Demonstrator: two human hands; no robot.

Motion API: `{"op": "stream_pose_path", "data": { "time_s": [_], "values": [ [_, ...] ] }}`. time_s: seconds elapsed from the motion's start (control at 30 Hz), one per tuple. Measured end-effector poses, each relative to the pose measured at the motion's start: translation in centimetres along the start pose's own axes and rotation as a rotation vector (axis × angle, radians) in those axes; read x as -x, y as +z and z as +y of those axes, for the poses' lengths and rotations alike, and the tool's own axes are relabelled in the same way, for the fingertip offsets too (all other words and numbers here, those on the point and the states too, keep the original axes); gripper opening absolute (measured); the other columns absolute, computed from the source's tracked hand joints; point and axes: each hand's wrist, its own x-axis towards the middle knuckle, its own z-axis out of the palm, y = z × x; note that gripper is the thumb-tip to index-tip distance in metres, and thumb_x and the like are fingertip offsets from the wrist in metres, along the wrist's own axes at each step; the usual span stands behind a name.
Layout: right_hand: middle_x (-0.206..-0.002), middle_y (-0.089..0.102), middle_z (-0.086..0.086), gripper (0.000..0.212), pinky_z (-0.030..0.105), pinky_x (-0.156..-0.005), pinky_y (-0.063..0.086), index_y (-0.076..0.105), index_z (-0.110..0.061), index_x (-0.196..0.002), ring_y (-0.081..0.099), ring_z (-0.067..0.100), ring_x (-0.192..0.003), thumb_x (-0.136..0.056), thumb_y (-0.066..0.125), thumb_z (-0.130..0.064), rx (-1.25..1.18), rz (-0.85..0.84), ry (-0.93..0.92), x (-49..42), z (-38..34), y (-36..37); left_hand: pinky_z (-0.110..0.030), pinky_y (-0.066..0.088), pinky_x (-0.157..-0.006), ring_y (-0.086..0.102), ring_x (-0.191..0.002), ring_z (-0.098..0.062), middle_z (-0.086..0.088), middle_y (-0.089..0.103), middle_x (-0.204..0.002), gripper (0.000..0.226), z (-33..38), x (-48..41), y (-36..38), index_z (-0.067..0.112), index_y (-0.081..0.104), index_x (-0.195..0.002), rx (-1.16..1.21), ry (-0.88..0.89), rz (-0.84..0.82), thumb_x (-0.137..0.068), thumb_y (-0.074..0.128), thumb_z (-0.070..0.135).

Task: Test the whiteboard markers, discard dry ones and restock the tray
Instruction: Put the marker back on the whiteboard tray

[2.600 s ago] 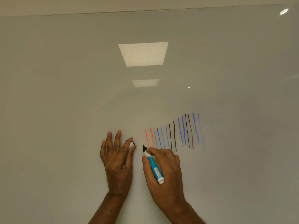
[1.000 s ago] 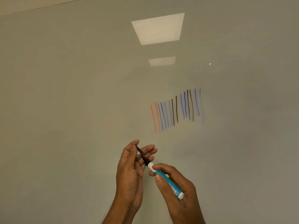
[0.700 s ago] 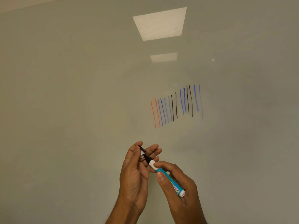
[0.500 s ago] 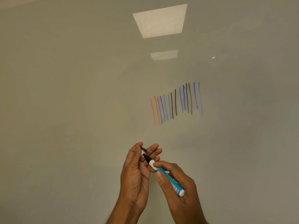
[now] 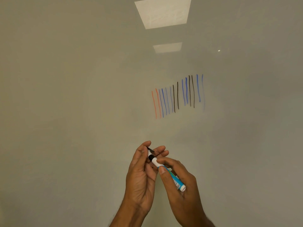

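A whiteboard marker [image 5: 172, 176] with a blue and white barrel is gripped in my right hand [image 5: 182, 185], its tip pointing up and left. My left hand [image 5: 141, 174] holds the marker's black cap [image 5: 150, 154] between thumb and fingers, and the marker's tip sits at or just inside the cap's mouth. Both hands are low in the view, a little in front of the whiteboard [image 5: 82, 95]. On the board above them stands a row of test strokes [image 5: 177, 95] in orange, blue and black.
The glossy whiteboard fills the whole view and reflects two ceiling light panels [image 5: 164, 12]. No tray, bin or other markers are visible.
My right hand left the board, where the marker tip was beside the orange strokes. Both hands came down and together, and the marker tip has met the cap in my left hand.
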Motion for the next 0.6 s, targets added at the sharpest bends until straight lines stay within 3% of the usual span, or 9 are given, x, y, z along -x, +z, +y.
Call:
{"op": "stream_pose_path", "data": {
  "time_s": [0.1,0.2,0.27,0.4,0.6],
  "values": [
    [-0.095,0.065,-0.034,0.070,0.012,-0.078,0.054,0.057,-0.040,-0.099,0.064,-0.001,-0.095,-0.057,0.047,-0.095,0.007,0.008,0.023,0.2,0.5,0.0,-0.042,0.063,-0.087,0.074,-0.098,-0.036,-0.027,0.072,-0.110,0.034,-0.3,0.2,-0.2,0.010,0.062,-0.119,0.016,0.009,0.027,-0.092,0.054,0.028],
    [-0.096,0.070,-0.021,0.061,0.020,-0.084,0.056,0.060,-0.036,-0.101,0.066,0.005,-0.097,-0.068,0.051,-0.086,0.018,-0.016,0.020,0.6,0.9,0.3,-0.040,0.064,-0.082,0.075,-0.097,-0.034,-0.026,0.073,-0.107,0.028,-0.6,0.3,-0.4,0.010,0.063,-0.118,0.011,0.016,0.071,-0.099,0.050,0.026],
    [-0.100,0.067,-0.025,0.055,0.017,-0.082,0.055,0.060,-0.036,-0.101,0.065,0.004,-0.097,-0.071,0.054,-0.081,0.012,-0.029,0.017,0.8,0.7,0.4,-0.039,0.064,-0.082,0.075,-0.099,-0.034,-0.026,0.073,-0.106,0.025,-0.8,0.4,-0.5,0.010,0.063,-0.118,0.014,0.019,0.086,-0.104,0.047,0.023],
    [-0.098,0.066,-0.026,0.021,0.016,-0.078,0.055,0.062,-0.033,-0.099,0.066,0.005,-0.096,-0.082,0.060,-0.044,-0.003,-0.062,0.023,0.7,0.5,0.4,-0.039,0.063,-0.086,0.074,-0.100,-0.033,-0.026,0.073,-0.107,0.025,-1.0,0.6,-0.8,0.009,0.061,-0.119,0.008,0.019,0.101,-0.106,0.045,0.022],
    [-0.099,0.067,-0.026,0.021,0.017,-0.078,0.056,0.062,-0.033,-0.100,0.066,0.005,-0.097,-0.082,0.059,-0.042,-0.034,-0.059,0.032,1.0,1.0,0.6,-0.038,0.062,-0.087,0.074,-0.101,-0.033,-0.026,0.073,-0.107,0.026,-1.2,0.6,-1.3,0.009,0.060,-0.121,-0.028,0.041,0.085,-0.104,0.046,0.023]
  ]
}}
